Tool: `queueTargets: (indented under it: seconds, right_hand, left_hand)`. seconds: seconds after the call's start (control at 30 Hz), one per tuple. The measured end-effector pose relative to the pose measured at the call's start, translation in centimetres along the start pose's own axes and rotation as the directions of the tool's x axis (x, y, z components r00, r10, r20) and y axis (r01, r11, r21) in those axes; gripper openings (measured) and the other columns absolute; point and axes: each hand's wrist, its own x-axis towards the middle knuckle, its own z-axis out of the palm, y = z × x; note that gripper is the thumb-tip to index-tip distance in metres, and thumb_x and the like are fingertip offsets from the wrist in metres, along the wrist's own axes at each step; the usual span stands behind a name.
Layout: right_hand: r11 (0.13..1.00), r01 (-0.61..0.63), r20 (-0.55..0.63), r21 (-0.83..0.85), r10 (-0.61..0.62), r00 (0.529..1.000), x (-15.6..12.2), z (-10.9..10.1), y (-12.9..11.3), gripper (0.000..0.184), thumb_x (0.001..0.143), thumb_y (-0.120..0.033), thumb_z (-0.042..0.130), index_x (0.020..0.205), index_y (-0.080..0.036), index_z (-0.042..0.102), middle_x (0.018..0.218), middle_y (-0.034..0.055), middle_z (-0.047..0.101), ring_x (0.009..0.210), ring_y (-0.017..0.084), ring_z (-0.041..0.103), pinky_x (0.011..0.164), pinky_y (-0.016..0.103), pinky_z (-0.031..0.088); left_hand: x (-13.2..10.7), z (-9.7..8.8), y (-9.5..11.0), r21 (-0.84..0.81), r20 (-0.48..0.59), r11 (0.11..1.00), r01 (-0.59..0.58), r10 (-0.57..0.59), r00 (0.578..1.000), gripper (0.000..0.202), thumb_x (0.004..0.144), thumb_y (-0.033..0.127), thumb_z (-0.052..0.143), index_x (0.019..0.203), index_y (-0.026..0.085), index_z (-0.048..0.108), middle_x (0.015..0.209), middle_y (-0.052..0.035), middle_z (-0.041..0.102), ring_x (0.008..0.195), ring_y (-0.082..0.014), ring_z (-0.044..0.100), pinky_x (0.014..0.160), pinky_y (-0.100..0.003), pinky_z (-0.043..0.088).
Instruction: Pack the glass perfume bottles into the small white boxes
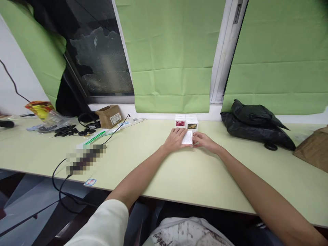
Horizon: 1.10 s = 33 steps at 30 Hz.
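Both of my hands rest on the pale green table (179, 171), meeting over a small white folded paper (187, 137). My left hand (176, 139) lies with fingers bent onto the paper's left edge. My right hand (203, 140) pinches the paper's right edge. Just behind the paper stand several small white boxes (186, 122) with little pictures on their fronts, set against the window sill.
A black plastic bag (256, 126) lies at the right, a brown paper bag (314, 150) at the far right. To the left are a small cardboard box (110, 116), black cables (69, 131), a green-and-white strip (93, 138) and plastic packaging (44, 114).
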Motion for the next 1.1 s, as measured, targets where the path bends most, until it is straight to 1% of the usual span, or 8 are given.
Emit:
queueTargets:
  seconds: [0.13, 0.27, 0.4, 0.53, 0.7, 0.9, 1.1]
  right_hand:
    - [1.000, 0.011, -0.032, -0.002, -0.011, 0.999, 0.0, 0.2, 0.0, 0.041, 0.079, -0.054, 0.083, 0.096, -0.022, 0.066, 0.085, 0.0003, 0.071, 0.079, 0.017, 0.069, 0.078, 0.033, 0.063]
    - [1.000, 0.008, -0.026, -0.021, -0.009, 1.000, 0.2, -0.2, 0.4, 0.041, 0.079, -0.056, 0.083, 0.095, -0.021, 0.066, 0.084, 0.0005, 0.072, 0.078, 0.017, 0.071, 0.079, 0.034, 0.063]
    - [1.000, -0.010, -0.032, -0.021, 0.009, 0.999, 0.5, -0.6, 1.0, 0.043, 0.077, -0.056, 0.085, 0.095, -0.021, 0.066, 0.083, 0.0012, 0.073, 0.077, 0.018, 0.071, 0.077, 0.034, 0.064]
    - [1.000, -0.016, -0.020, -0.016, 0.016, 1.000, 0.5, -0.9, 1.2, 0.044, 0.078, -0.056, 0.085, 0.096, -0.021, 0.066, 0.083, 0.0020, 0.074, 0.076, 0.018, 0.071, 0.078, 0.035, 0.065]
    - [1.000, -0.025, -0.017, -0.009, 0.025, 1.000, 0.5, -1.0, 1.1, 0.044, 0.078, -0.057, 0.086, 0.095, -0.022, 0.066, 0.083, 0.0026, 0.074, 0.076, 0.019, 0.072, 0.078, 0.037, 0.064]
    - [0.999, -0.033, -0.001, -0.016, 0.033, 0.999, 0.4, -0.9, 0.9, 0.046, 0.076, -0.059, 0.086, 0.091, -0.021, 0.065, 0.080, 0.0028, 0.074, 0.076, 0.019, 0.072, 0.078, 0.036, 0.063]
    - [0.998, -0.043, 0.003, -0.047, 0.043, 0.999, 0.4, -0.7, 0.6, 0.041, 0.079, -0.055, 0.085, 0.087, -0.019, 0.067, 0.079, 0.0030, 0.073, 0.075, 0.018, 0.070, 0.076, 0.034, 0.063]
  left_hand:
    - [0.2, -0.1, 0.3, 0.016, 0.004, 1.000, 0.021, -0.021, 1.000, 0.085, 0.093, 0.082, 0.044, 0.144, 0.014, 0.053, 0.138, -0.0214, 0.061, 0.122, -0.0364, 0.057, 0.101, -0.049, 0.042]
    - [0.2, -0.1, 0.5, 0.030, 0.027, 0.999, 0.014, -0.015, 1.000, 0.085, 0.094, 0.082, 0.043, 0.144, 0.014, 0.053, 0.137, -0.0214, 0.062, 0.119, -0.0359, 0.058, 0.099, -0.049, 0.042]
    - [0.1, 0.1, 0.6, 0.035, 0.027, 0.999, 0.005, -0.006, 1.000, 0.088, 0.093, 0.083, 0.042, 0.144, 0.012, 0.052, 0.137, -0.0212, 0.062, 0.116, -0.0351, 0.059, 0.099, -0.049, 0.043]
    - [0.1, 0.1, 0.6, 0.036, 0.036, 0.999, -0.005, 0.004, 0.999, 0.088, 0.093, 0.083, 0.041, 0.143, 0.012, 0.052, 0.135, -0.0211, 0.063, 0.114, -0.0352, 0.059, 0.098, -0.050, 0.042]
    - [0.2, -0.1, 0.7, 0.017, 0.046, 1.000, -0.015, 0.014, 0.999, 0.087, 0.093, 0.083, 0.043, 0.143, 0.014, 0.052, 0.135, -0.0213, 0.063, 0.116, -0.0363, 0.059, 0.099, -0.051, 0.042]
    - [0.2, -0.1, 0.9, -0.016, 0.043, 1.000, -0.020, 0.020, 0.999, 0.085, 0.092, 0.083, 0.044, 0.143, 0.015, 0.052, 0.135, -0.0212, 0.062, 0.117, -0.0362, 0.059, 0.100, -0.051, 0.043]
    - [0.2, 0.2, 0.7, -0.063, 0.050, 0.998, -0.001, 0.004, 0.999, 0.085, 0.092, 0.084, 0.044, 0.141, 0.015, 0.053, 0.135, -0.0205, 0.062, 0.117, -0.0354, 0.059, 0.099, -0.049, 0.044]
